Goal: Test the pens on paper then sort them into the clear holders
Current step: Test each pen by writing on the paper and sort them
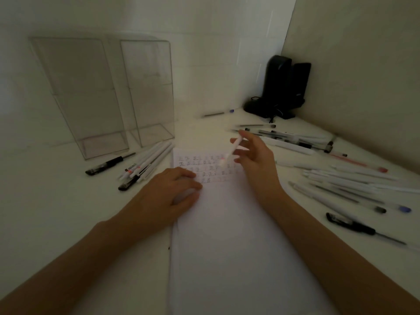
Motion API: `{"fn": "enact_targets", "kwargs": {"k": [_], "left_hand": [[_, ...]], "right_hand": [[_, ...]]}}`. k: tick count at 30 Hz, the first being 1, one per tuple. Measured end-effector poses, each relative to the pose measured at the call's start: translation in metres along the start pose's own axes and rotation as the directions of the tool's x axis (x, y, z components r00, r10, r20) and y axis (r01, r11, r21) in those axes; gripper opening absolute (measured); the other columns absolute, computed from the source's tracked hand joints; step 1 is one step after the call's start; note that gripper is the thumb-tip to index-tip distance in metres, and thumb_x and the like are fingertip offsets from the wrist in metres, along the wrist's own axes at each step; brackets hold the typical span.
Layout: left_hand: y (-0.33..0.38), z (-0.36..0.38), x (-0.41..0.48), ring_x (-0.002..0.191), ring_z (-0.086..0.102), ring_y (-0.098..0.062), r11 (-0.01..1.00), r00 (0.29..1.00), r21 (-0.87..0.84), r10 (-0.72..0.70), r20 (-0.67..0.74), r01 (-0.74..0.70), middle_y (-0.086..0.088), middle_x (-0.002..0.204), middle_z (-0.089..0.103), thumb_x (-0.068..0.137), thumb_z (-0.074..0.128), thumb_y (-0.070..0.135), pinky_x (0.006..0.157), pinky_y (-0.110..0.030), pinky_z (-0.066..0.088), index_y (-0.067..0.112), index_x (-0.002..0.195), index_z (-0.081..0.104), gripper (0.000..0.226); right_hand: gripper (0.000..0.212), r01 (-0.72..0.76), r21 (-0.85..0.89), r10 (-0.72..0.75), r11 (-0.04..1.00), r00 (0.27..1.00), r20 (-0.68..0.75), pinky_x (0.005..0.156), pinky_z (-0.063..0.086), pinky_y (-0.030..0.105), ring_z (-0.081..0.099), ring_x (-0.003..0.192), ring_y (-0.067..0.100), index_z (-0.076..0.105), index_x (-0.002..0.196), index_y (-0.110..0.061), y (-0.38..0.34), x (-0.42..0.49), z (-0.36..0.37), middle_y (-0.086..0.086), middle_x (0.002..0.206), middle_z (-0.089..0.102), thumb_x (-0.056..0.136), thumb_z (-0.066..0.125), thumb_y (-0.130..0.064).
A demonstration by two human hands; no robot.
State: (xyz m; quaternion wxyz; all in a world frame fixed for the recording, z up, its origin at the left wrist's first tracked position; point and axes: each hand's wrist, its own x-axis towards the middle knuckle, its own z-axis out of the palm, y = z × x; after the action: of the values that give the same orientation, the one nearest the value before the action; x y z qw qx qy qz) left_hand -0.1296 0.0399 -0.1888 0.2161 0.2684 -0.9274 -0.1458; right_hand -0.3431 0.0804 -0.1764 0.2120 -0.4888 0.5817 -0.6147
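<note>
Over smooth paper [227, 235], right hand [254, 160] pinches slim white pen [234, 147] (red-tipped).

White table [56, 212] carries paper [227, 246], 2 clear holders [91, 98], loose pens [341, 180] either side, black device [279, 87] cornered.

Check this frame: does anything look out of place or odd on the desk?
Mildly: both clear holders look empty, while a cluster of pens lies on the table in front of them rather than inside. One blue-capped pen lies apart near the black device. Nothing looks spilled or damaged.
</note>
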Motion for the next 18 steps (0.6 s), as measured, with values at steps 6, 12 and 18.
{"fn": "enact_targets", "kwargs": {"k": [6, 12, 18], "left_hand": [[0.003, -0.007, 0.000, 0.096, 0.052, -0.001, 0.997, 0.998, -0.078, -0.024, -0.063, 0.019, 0.011, 0.106, 0.058, 0.084, 0.033, 0.048, 0.086, -0.024, 0.043, 0.021, 0.102, 0.066, 0.046], [0.019, -0.012, 0.002, 0.092, 0.041, 0.021, 0.991, 0.996, -0.104, -0.090, -0.014, 0.088, 0.033, 0.103, 0.047, 0.072, 0.057, 0.062, 0.080, 0.006, 0.025, 0.047, 0.120, 0.039, 0.053], [0.021, -0.008, 0.000, 0.107, 0.039, 0.014, 0.989, 0.994, -0.108, 0.101, 0.037, -0.097, 0.029, 0.114, 0.048, 0.067, 0.048, 0.073, 0.089, 0.002, 0.024, 0.052, 0.124, 0.037, 0.062]], "right_hand": [[0.024, -0.074, 0.250, 0.082, 0.966, 0.996, -0.023, 0.063, 0.055, 0.026, 0.069, 0.068, 0.017, 0.052, 0.112, -0.011, -0.008, -0.001, 0.000, 0.011, 0.099, 0.057, 0.090, 0.057, -0.005], [0.024, -0.113, 0.252, 0.094, 0.961, 0.992, 0.084, 0.061, 0.056, 0.027, 0.068, 0.063, 0.021, 0.053, 0.106, -0.006, -0.015, -0.005, 0.003, 0.011, 0.089, 0.060, 0.085, 0.060, 0.005], [0.028, -0.203, 0.236, 0.138, 0.950, 0.954, 0.267, 0.062, 0.056, 0.028, 0.070, 0.067, 0.024, 0.057, 0.111, -0.007, -0.028, -0.012, 0.015, 0.011, 0.091, 0.063, 0.085, 0.063, 0.001]]}}
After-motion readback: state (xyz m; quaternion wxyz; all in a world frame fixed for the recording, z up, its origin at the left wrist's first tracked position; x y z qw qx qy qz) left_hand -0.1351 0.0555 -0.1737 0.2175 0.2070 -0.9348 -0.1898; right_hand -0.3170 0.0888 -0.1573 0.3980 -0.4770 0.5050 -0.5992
